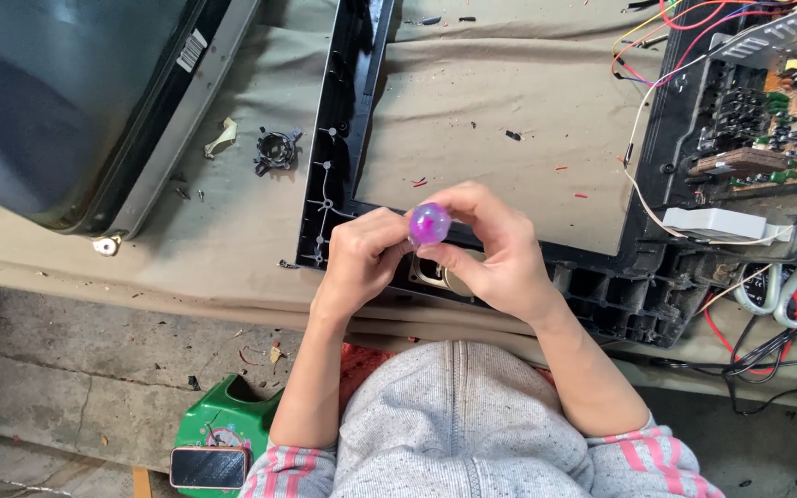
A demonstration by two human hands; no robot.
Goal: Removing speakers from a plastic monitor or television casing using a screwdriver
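Both my hands meet over the lower edge of a black plastic television frame [334, 166]. My right hand [495, 254] wraps around a screwdriver whose translucent purple handle [429, 223] points up at me. My left hand [362, 254] pinches the same handle from the left with its fingertips. The shaft and tip are hidden under my fingers. Just below the hands a small metal-rimmed part [431, 274] sits in the frame.
A large picture tube [66, 101] lies at top left on the tan cloth [500, 120]. A circuit board with coloured wires [767, 101] fills the top right. A small black ring part [276, 150] lies left of the frame. A green stool [223, 429] and a phone [208, 468] are below.
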